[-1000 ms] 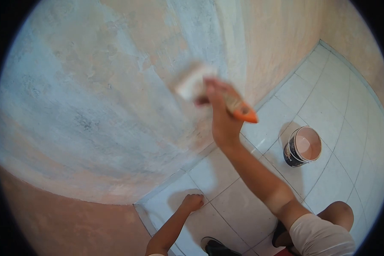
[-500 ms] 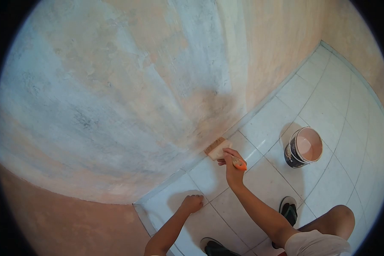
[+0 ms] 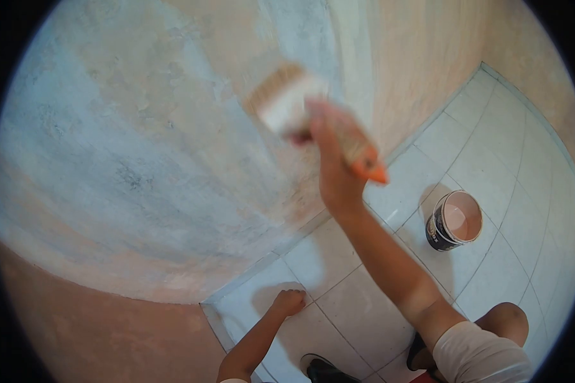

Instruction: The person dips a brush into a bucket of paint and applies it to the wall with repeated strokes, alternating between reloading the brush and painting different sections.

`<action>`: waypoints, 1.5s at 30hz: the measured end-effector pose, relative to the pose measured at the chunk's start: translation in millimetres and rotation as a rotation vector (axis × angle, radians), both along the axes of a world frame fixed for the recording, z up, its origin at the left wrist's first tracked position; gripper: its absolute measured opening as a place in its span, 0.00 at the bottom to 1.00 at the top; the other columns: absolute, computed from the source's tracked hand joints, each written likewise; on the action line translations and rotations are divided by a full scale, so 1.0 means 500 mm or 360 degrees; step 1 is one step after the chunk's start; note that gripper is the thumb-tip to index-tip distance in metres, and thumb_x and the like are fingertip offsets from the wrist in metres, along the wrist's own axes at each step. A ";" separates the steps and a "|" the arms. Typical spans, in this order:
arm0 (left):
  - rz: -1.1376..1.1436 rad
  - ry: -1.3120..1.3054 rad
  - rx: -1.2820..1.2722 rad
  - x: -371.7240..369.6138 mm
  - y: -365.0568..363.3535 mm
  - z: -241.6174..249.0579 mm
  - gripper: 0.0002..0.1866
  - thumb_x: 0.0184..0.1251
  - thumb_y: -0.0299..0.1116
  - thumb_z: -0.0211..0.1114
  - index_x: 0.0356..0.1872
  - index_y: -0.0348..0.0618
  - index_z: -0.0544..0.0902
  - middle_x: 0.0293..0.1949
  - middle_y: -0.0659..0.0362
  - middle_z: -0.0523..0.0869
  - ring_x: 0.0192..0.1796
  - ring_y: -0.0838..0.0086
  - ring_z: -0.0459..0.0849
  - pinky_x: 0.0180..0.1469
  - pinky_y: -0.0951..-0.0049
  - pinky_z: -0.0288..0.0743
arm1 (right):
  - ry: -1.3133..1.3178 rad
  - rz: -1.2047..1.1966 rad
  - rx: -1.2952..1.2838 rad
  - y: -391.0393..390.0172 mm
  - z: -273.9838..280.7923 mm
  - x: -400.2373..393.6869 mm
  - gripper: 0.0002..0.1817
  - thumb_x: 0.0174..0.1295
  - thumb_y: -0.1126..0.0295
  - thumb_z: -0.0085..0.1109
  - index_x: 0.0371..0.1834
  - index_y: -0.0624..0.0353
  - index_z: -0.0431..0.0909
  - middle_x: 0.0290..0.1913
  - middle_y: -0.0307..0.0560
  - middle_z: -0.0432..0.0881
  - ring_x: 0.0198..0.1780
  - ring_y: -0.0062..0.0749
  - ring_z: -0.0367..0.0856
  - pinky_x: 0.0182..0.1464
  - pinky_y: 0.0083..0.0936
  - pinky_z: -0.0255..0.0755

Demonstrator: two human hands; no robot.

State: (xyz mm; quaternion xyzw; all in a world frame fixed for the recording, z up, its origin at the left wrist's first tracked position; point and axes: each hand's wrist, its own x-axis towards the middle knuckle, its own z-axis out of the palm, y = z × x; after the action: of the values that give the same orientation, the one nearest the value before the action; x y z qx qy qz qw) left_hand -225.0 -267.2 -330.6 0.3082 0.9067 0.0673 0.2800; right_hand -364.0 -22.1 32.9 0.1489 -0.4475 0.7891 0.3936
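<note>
My right hand (image 3: 332, 140) is closed around a wide paintbrush (image 3: 287, 105) with tan bristles and an orange-tipped handle. Motion smears both the brush and the fingers. The bristles point up and left, over the patchy blue and peach wall (image 3: 191, 147). Low over the floor tiles, my left hand (image 3: 290, 302) is curled into a loose fist with nothing showing in it. To the right of my right forearm stands a dark paint bucket (image 3: 442, 231) holding pinkish paint (image 3: 461, 217).
White floor tiles (image 3: 421, 185) run along the wall's base, with a grey edge strip (image 3: 262, 271) between them. A darker peach wall (image 3: 121, 332) meets the painted one at lower left. My knee (image 3: 505, 319) and a sandalled foot (image 3: 322, 369) are at the bottom.
My right hand has swept the paintbrush up from the wall's bottom edge to higher on the wall. My left hand and the bucket have stayed in place.
</note>
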 end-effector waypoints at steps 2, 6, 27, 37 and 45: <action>0.0026 -0.0002 0.0013 0.004 0.001 0.004 0.13 0.67 0.40 0.57 0.42 0.40 0.79 0.41 0.47 0.86 0.46 0.50 0.86 0.48 0.49 0.78 | -0.0438 -0.0085 0.0142 -0.007 -0.195 0.028 0.13 0.71 0.71 0.59 0.52 0.69 0.81 0.44 0.48 0.85 0.37 0.25 0.86 0.40 0.20 0.80; 0.0018 0.0044 -0.0002 0.016 -0.002 -0.005 0.13 0.67 0.40 0.57 0.42 0.40 0.79 0.41 0.47 0.86 0.45 0.50 0.86 0.47 0.49 0.79 | -0.1073 0.0107 -0.0053 -0.005 -0.397 0.139 0.12 0.71 0.72 0.58 0.51 0.68 0.82 0.37 0.48 0.86 0.36 0.26 0.86 0.39 0.20 0.80; 0.0024 -0.0066 -0.0126 0.000 0.006 0.012 0.14 0.66 0.38 0.57 0.46 0.39 0.80 0.46 0.47 0.86 0.50 0.52 0.85 0.52 0.50 0.77 | -0.0844 0.0032 -0.0016 0.016 -0.324 0.082 0.13 0.71 0.70 0.58 0.52 0.69 0.81 0.44 0.49 0.85 0.38 0.29 0.87 0.42 0.23 0.82; -0.0034 -0.0019 -0.0071 -0.010 0.004 -0.014 0.14 0.68 0.40 0.56 0.42 0.41 0.80 0.41 0.47 0.87 0.47 0.51 0.86 0.48 0.50 0.79 | -0.0100 0.0123 -0.0160 0.003 0.019 -0.010 0.11 0.69 0.73 0.60 0.50 0.69 0.82 0.42 0.49 0.85 0.38 0.28 0.86 0.42 0.24 0.84; 0.0014 -0.0027 -0.0057 -0.002 0.004 0.003 0.13 0.66 0.38 0.58 0.43 0.41 0.81 0.42 0.49 0.88 0.48 0.53 0.86 0.49 0.50 0.78 | 0.0036 0.0051 -0.0041 0.004 0.047 -0.009 0.15 0.71 0.70 0.57 0.52 0.73 0.79 0.47 0.52 0.84 0.42 0.33 0.87 0.46 0.28 0.84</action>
State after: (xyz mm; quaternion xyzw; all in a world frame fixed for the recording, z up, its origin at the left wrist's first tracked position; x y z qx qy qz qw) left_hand -225.8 -265.2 -329.2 0.2985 0.9067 0.0549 0.2929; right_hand -368.7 -20.2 56.5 0.1600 -0.4302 0.7993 0.3878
